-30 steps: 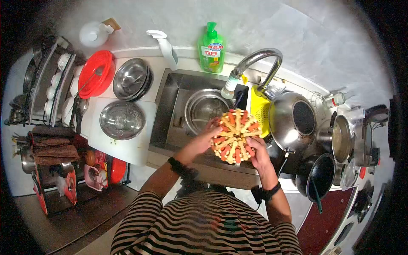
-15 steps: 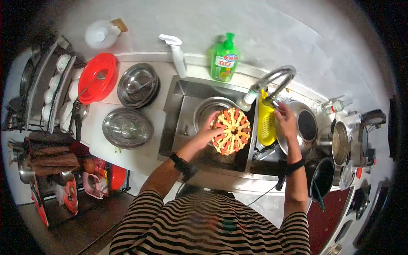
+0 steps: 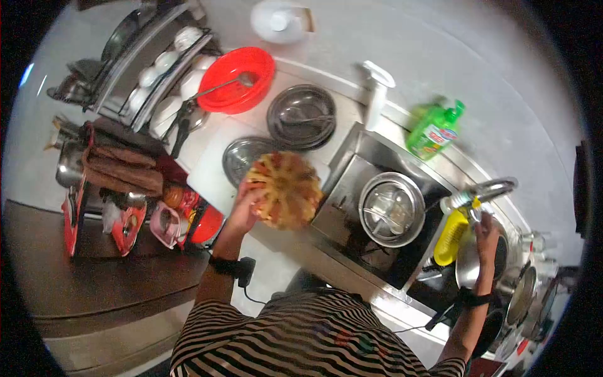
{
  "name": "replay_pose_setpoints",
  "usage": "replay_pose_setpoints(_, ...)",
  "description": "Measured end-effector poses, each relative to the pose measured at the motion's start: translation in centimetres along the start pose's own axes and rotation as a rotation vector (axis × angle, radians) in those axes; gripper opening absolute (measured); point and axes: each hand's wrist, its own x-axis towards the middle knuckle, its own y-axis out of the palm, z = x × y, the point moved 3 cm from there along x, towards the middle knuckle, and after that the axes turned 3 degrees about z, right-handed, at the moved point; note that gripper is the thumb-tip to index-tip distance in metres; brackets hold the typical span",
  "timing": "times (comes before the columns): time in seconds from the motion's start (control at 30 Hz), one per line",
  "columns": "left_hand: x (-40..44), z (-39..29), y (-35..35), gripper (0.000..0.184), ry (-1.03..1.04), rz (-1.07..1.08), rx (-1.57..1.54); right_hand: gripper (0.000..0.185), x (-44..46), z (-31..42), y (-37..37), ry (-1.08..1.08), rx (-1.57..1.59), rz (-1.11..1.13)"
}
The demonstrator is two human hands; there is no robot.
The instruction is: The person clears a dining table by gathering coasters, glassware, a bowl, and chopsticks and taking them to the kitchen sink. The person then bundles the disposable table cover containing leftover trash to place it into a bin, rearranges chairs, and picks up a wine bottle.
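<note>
My left hand (image 3: 246, 207) grips the left edge of a round trivet-like piece (image 3: 286, 190) in cream and orange-red, blurred by motion. It hangs over the front of the white cutting board (image 3: 210, 173) and hides part of a metal bowl (image 3: 242, 160). At the right, my right hand (image 3: 486, 234) is beside the base of the curved faucet (image 3: 493, 187), with fingers bent; what they hold, if anything, is too small to make out. In the sink (image 3: 342, 207) sits a steel basin (image 3: 392, 210). Between sink and right hand is a yellow perforated basket (image 3: 451, 239).
A red basin (image 3: 242, 78) with a ladle and dark metal bowls (image 3: 301, 117) stand behind the board. Along the wall are a white spray bottle (image 3: 377, 97) and a green soap bottle (image 3: 433, 131). A dish rack (image 3: 147, 69) is at left, pans (image 3: 521, 295) at right.
My left hand has carried the round piece left, from over the sink to the board. My right hand let go of it and moved to the faucet. The view has turned left.
</note>
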Motion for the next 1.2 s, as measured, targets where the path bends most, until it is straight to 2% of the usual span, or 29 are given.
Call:
replay_pose_setpoints(0.03, -0.6, -1.0, -1.4, 0.052, 0.011, -0.045, -0.039, 0.038, 0.3, -0.8, 1.4, 0.035, -0.042, 0.105)
replay_pose_setpoints(0.07, -1.5, -1.7, -2.5, 0.047, 0.049, -0.180, -0.104, 0.037, 0.3, -1.7, 2.6, 0.071, -0.086, 0.207)
replay_pose_setpoints(0.1, -1.4, -1.6, -4.9, 0.044, 0.134, -0.116, -0.205, 0.036, -0.2, -0.7, 3.4, 0.096, -0.064, 0.283)
replay_pose_setpoints(0.13, -1.7, -1.6, -7.4, 0.043, 0.160, -0.204, -0.162, 0.035, -1.0, 0.1, 4.1, 0.119, -0.042, 0.359)
replay_pose_setpoints(0.17, -2.1, -2.0, -9.2, 0.042, 0.186, -0.292, -0.120, 0.034, -2.7, -0.7, 5.8, -0.106, 0.087, 0.225)
replay_pose_setpoints(0.23, -2.8, -3.0, -10.9, 0.037, 0.219, -0.389, -0.143, 0.031, -6.1, 3.5, 6.9, 0.100, 0.408, 0.283)
replay_pose_setpoints(0.3, -3.3, -4.1, -12.6, 0.036, 0.263, -0.402, -0.247, 0.032, -9.2, 3.3, 8.2, 0.045, 0.240, 0.349)
replay_pose_setpoints(0.33, -3.3, -4.5, -13.6, 0.036, 0.286, -0.450, -0.289, 0.032, -10.4, 6.1, 7.5, 0.131, 0.207, 0.444)
replay_pose_setpoints(0.37, -3.1, -4.8, -14.6, 0.036, 0.311, -0.500, -0.333, 0.027, -11.5, 4.9, 8.2, 0.058, 0.261, 0.485)
replay_pose_setpoints(0.43, -2.5, -5.7, -15.4, 0.031, 0.308, -0.477, -0.390, 0.026, -13.9, 0.6, 10.1, 0.243, 0.479, 0.411)
replay_pose_setpoints(0.5, -0.7, -3.8, -21.0, 0.038, 0.263, -0.367, -0.422, 0.025, -16.3, -3.4, 11.6, 0.343, 0.592, 0.359)
replay_pose_setpoints(0.57, 1.3, -4.7, -20.4, 0.036, 0.266, -0.383, -0.416, 0.025, -17.1, -3.3, 10.9, 0.269, 0.430, 0.370)
replay_pose_setpoints(0.63, 3.9, -5.0, -22.8, 0.035, 0.285, -0.357, -0.349, 0.025, -17.6, 1.3, 8.8, 0.055, 0.045, 0.436)
replay_pose_setpoints(0.73, 8.0, -5.7, -25.3, 0.034, 0.328, -0.384, -0.407, 0.019, -19.7, -2.8, 9.3, 0.082, -0.080, 0.449)
replay_pose_setpoints(0.77, 9.2, -5.7, -25.9, 0.035, 0.305, -0.423, -0.442, 0.018, -20.5, -4.8, 9.5, 0.193, 0.201, 0.425)
replay_pose_setpoints(0.83, 10.8, -4.0, -29.0, 0.036, 0.116, -0.422, -0.476, 0.017, -21.9, -6.8, 9.9, 0.421, 0.760, 0.348)
replay_pose_setpoints(0.87, 11.4, -2.8, -30.1, 0.036, 0.068, -0.386, -0.423, 0.017, -22.9, -6.8, 9.2, 0.428, 0.564, 0.378)
replay_pose_setpoints(0.9, 11.8, -1.9, -30.4, 0.036, 0.019, -0.348, -0.368, 0.018, -23.6, -2.5, 7.7, 0.437, 0.369, 0.406)
replay_pose_setpoints(0.93, 9.9, -3.1, -27.5, 0.041, -0.019, -0.521, -0.220, 0.019, -24.4, -0.1, 7.0, 0.447, 0.180, 0.434)
replay_pose_setpoints(0.97, 9.1, -3.3, -26.7, 0.042, -0.032, -0.520, -0.146, 0.024, -26.1, -3.8, 8.3, -0.064, -0.126, 0.424)
replay_pose_setpoints(1.03, 7.4, -3.4, -26.9, 0.046, -0.060, -0.522, 0.007, 0.035, -29.9, -2.2, 9.2, 0.505, 0.187, 0.599)
replay_pose_setpoints(1.1, 5.9, -2.7, -29.7, 0.044, -0.047, -0.507, 0.009, 0.040, -38.6, -13.5, 15.3, 0.738, 0.866, 0.692)
replay_pose_setpoints(1.2, 1.1, -2.9, -28.4, 0.039, 0.018, -0.479, -0.007, 0.039, -42.3, -8.2, 15.1, 0.811, 0.497, 0.634)
